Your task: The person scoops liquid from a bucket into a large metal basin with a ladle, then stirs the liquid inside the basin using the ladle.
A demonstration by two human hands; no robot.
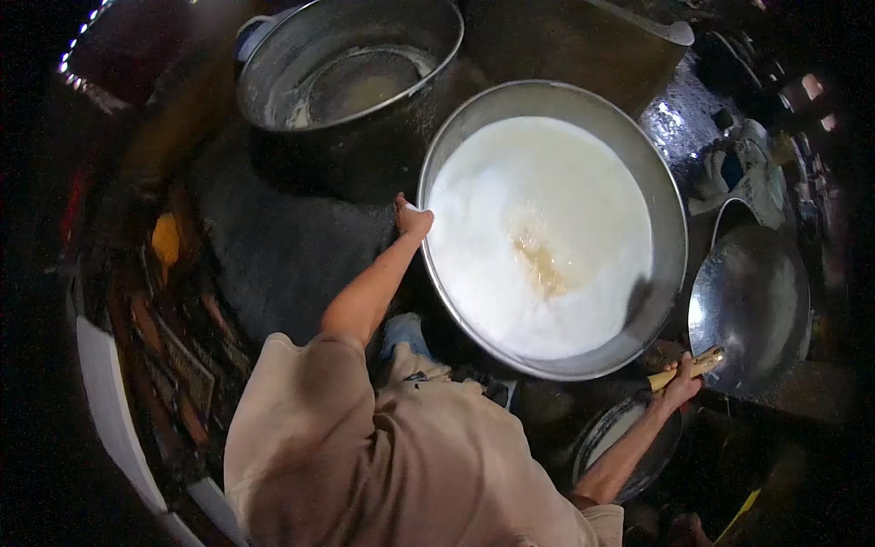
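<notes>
A large round metal pan [670, 264] holds white liquid with a tan, bubbly patch near its middle. My left hand [415, 219] grips the pan's left rim, with something white under the fingers. At the lower right, my right hand [682, 383] is closed around a light wooden handle [702, 362]. What the handle's lower end joins is hard to make out. Just beyond that hand lies a dark, shiny wok [752, 310] with a loop handle. Beneath my right forearm is a smaller round vessel [670, 447] with something pale in it.
A deep metal pot [273, 82] with pale residue inside stands at the upper left. Crumpled cloth [761, 173] lies above the wok. Slatted, brownish objects [182, 365] and a yellow item [166, 241] are at the left. Another large vessel [565, 46] is at the top.
</notes>
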